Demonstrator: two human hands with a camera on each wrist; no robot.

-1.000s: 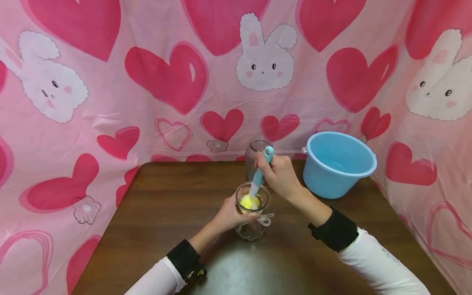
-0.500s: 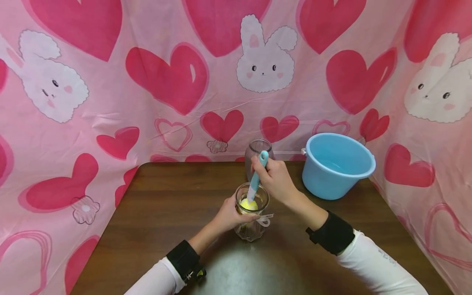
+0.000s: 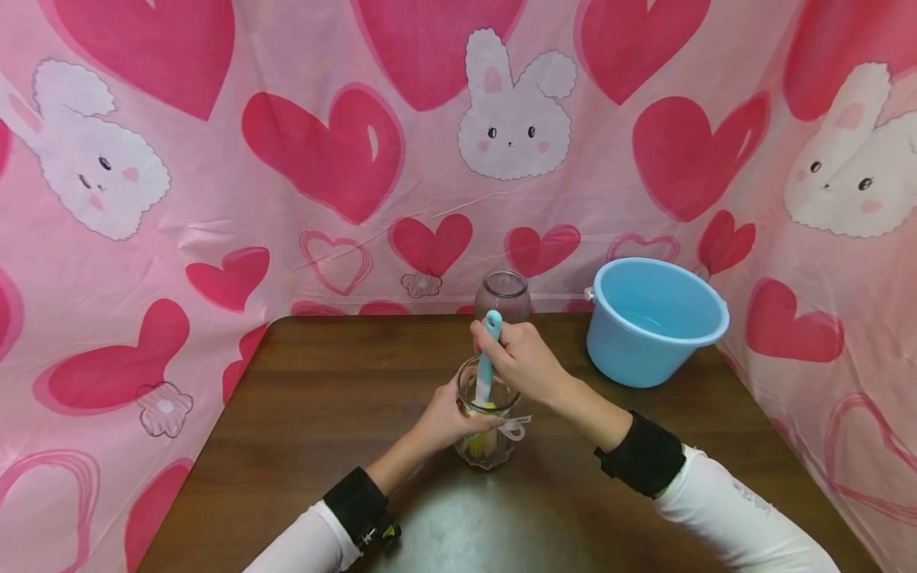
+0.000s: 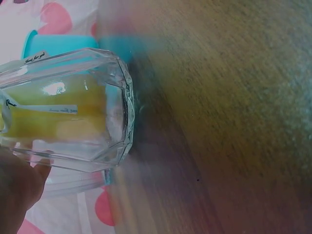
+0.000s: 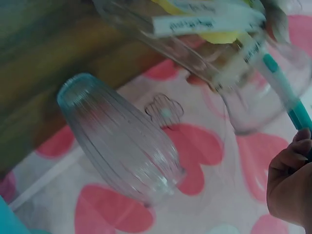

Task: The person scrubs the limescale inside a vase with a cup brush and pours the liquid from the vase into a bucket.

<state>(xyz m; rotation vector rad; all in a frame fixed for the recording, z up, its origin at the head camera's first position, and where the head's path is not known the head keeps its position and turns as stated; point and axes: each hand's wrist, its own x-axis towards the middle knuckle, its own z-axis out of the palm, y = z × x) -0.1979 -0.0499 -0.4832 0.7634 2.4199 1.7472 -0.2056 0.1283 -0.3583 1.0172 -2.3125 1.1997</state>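
My left hand (image 3: pixel 447 418) grips a clear glass jar (image 3: pixel 489 455) near its neck, thumb across the front. A white ribbon with black lettering (image 3: pixel 512 428) is tied around the jar. My right hand (image 3: pixel 526 362) holds the blue handle of a sponge bottle brush (image 3: pixel 485 378), which goes down through the jar's mouth. Inside, the yellow sponge head (image 4: pixel 90 102) fills much of the jar's lower body in the left wrist view. In the right wrist view, my right fingers (image 5: pixel 295 156) curl around the handle. Whether the jar's base touches the table cannot be told.
Behind the jar, a ribbed glass vase (image 3: pixel 503 293) stands near the table's back edge, partly hidden by my right hand. A light blue bucket (image 3: pixel 634 358) stands at the back right of the brown wooden table (image 3: pixel 344 374). Pink heart-and-rabbit cloth (image 3: pixel 423 183) hangs around it.
My right hand has moved down and a little left, driving the brush deeper; the yellow sponge has gone from the jar's mouth into its body. My left hand and the jar have stayed put.
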